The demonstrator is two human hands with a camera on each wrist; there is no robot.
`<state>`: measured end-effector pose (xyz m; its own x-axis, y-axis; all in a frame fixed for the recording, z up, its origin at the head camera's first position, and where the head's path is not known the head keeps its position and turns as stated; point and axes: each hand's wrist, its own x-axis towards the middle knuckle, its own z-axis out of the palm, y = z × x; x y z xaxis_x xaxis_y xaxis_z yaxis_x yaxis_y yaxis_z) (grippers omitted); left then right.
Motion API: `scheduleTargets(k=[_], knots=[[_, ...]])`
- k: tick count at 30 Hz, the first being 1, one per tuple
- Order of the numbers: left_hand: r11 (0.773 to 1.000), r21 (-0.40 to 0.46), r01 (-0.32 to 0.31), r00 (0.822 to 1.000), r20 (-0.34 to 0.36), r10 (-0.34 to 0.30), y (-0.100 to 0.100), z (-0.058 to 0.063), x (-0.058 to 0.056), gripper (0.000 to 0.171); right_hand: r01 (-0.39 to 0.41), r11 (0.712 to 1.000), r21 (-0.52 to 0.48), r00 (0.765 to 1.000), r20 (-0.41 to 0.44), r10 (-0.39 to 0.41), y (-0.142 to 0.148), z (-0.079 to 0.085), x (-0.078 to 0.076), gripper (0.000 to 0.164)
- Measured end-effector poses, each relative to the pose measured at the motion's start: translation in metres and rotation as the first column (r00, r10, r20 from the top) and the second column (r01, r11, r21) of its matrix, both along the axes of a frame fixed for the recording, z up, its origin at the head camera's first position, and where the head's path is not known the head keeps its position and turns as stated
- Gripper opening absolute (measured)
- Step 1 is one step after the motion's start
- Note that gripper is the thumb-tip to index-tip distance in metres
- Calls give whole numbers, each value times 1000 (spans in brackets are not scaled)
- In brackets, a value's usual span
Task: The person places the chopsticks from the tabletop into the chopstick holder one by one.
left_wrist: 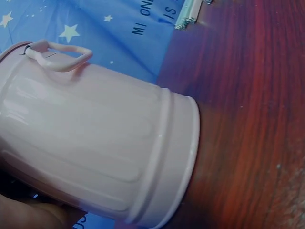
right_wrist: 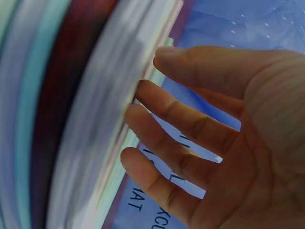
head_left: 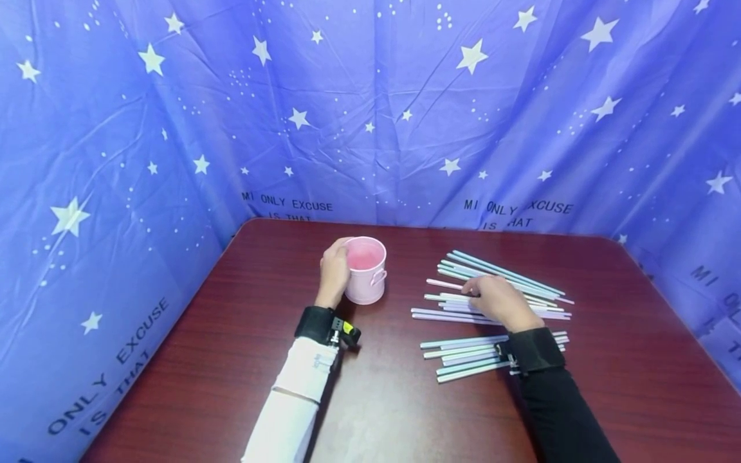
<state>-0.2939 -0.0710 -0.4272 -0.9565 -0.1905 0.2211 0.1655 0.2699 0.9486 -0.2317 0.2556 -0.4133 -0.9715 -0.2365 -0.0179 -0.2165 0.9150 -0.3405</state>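
A pink bucket (head_left: 366, 283) with a small side handle (left_wrist: 62, 57) stands upright on the table, its open top showing a bare pink inside. My left hand (head_left: 334, 273) grips it from the left, with fingers at the rim. At the right, pastel straws (head_left: 457, 315) lie in loose rows. Over the upper group is my right hand (head_left: 498, 301), fingertips right at the straws beside a pink straw (head_left: 442, 283). In the right wrist view its thumb and fingers (right_wrist: 183, 129) stand apart, with the tips against the straws' edge.
A separate group of straws (head_left: 463, 357) lies nearer me, partly under my right wrist. The dark red wooden table (head_left: 370, 399) ends at a blue curtain (head_left: 370, 128) with white stars and lettering at the back and sides.
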Motion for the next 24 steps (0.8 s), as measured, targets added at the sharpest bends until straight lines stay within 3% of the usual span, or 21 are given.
scheduleTargets(k=[12, 18, 24], knots=[[992, 59, 111, 988, 105, -116, -3, 12, 4, 38, 28, 999, 28, 1000, 10, -28, -3, -5, -3, 10], [979, 120, 162, 978, 114, -176, -4, 14, 5, 39, 23, 999, 30, 1000, -8, -23, -4, -5, -1, 8], [982, 115, 152, 982, 97, -164, -2, 13, 5, 39, 24, 1000, -4, 993, -116, -24, -5, 5, 3, 6]])
